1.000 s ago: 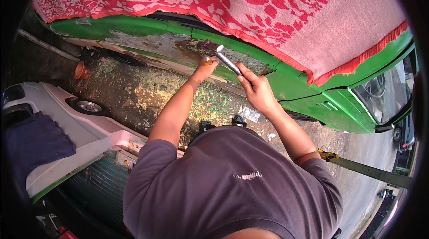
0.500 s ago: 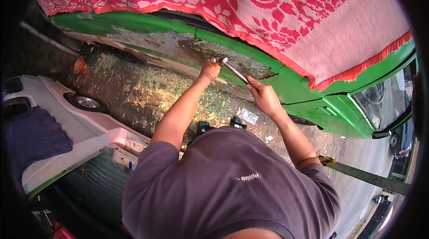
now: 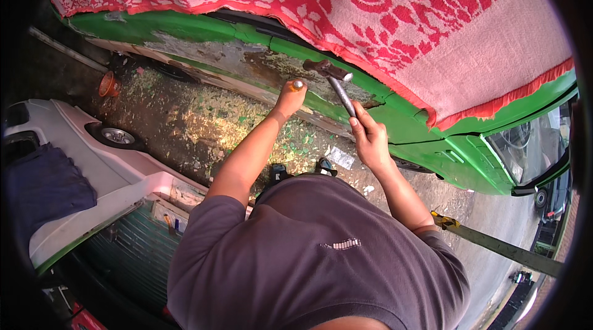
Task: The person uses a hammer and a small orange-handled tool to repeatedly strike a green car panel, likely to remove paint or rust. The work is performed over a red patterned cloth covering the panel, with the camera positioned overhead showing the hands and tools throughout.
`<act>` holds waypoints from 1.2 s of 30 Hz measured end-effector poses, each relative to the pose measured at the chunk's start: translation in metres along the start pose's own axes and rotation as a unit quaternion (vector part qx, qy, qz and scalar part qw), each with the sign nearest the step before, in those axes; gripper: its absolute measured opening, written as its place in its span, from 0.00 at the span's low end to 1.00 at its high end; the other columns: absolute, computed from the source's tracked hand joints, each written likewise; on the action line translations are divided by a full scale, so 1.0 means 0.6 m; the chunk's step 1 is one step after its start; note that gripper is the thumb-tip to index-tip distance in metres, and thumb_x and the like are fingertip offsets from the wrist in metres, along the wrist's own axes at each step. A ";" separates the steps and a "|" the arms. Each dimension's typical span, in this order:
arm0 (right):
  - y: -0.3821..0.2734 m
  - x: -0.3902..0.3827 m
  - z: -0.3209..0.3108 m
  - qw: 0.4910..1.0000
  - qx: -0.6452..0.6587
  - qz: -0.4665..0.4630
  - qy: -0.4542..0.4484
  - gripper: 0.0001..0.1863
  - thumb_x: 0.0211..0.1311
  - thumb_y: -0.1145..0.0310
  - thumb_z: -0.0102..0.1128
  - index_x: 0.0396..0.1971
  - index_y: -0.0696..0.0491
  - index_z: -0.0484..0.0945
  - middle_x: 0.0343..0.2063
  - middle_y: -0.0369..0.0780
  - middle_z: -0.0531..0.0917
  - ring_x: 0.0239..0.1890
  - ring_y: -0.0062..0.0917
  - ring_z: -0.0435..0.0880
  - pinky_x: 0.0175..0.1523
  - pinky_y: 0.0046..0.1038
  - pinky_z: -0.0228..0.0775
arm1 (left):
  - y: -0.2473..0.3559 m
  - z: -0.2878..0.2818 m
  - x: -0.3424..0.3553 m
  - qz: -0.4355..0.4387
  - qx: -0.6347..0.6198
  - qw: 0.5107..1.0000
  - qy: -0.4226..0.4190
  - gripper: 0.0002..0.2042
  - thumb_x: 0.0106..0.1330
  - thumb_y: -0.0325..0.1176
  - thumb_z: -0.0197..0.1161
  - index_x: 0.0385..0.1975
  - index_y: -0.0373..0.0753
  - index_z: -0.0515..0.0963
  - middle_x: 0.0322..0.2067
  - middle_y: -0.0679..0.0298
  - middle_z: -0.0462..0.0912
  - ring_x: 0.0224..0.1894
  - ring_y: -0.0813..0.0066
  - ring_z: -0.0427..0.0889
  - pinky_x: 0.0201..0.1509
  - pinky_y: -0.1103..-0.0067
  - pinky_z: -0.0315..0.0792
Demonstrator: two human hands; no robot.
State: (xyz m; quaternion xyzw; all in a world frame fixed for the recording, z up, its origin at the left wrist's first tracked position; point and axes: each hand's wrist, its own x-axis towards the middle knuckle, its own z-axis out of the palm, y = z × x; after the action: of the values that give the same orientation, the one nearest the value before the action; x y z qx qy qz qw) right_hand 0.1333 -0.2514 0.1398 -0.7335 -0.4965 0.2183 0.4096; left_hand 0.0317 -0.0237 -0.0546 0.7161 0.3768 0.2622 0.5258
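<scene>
My left hand (image 3: 288, 101) is closed around an upright chisel (image 3: 298, 84); its round metal striking cap and a bit of orange handle show, while the blade is hidden below the fist. The fist is against the lower side of a green car (image 3: 404, 123), at a patch of bare, scraped and rusty metal (image 3: 272, 66). To the right, my right hand (image 3: 370, 137) grips a hammer (image 3: 341, 94) by its metal shaft. The hammer's dark head is raised above and to the right of the chisel cap, apart from it.
A red and pink floral blanket (image 3: 346, 3) covers the car's upper part. Paint chips litter the floor (image 3: 204, 123). An orange bucket (image 3: 107, 85) stands far left. A pale vehicle (image 3: 133, 163) is behind on the left, and a metal bar (image 3: 500, 243) on the right.
The hammer has lifted off the chisel cap, up and to the right, with my right hand. My left hand has stayed nearly in place.
</scene>
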 end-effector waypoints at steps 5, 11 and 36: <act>0.026 0.015 0.016 0.999 -0.040 -0.018 -0.020 0.20 0.68 0.69 0.55 0.59 0.52 0.73 0.32 0.46 0.79 0.29 0.27 0.75 0.38 0.26 0.70 | 0.033 0.006 -0.010 -0.037 0.017 0.999 0.003 0.10 0.65 0.32 0.57 0.26 0.33 0.75 0.23 0.57 0.81 0.27 0.72 0.79 0.34 0.71 0.71; 0.044 -0.003 0.031 0.994 -0.033 -0.098 0.025 0.20 0.68 0.70 0.55 0.59 0.57 0.72 0.27 0.44 0.79 0.25 0.20 0.72 0.37 0.22 0.69 | 0.021 0.007 -0.017 0.002 -0.031 0.999 0.009 0.09 0.65 0.30 0.56 0.26 0.31 0.75 0.23 0.56 0.79 0.27 0.68 0.77 0.34 0.69 0.68; 0.061 -0.087 0.093 0.996 -0.051 0.059 0.052 0.20 0.67 0.65 0.57 0.58 0.47 0.74 0.34 0.53 0.82 0.33 0.39 0.86 0.39 0.32 0.74 | -0.052 0.018 -0.050 0.129 0.068 0.986 -0.079 0.07 0.64 0.29 0.58 0.26 0.35 0.71 0.26 0.58 0.77 0.31 0.62 0.77 0.38 0.69 0.70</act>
State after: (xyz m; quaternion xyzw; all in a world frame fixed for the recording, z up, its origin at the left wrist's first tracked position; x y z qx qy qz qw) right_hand 0.0912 -0.2834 0.0737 -0.7918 -0.4409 0.1775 0.3835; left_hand 0.0144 -0.0492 -0.0872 0.8113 0.2556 0.2442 0.4656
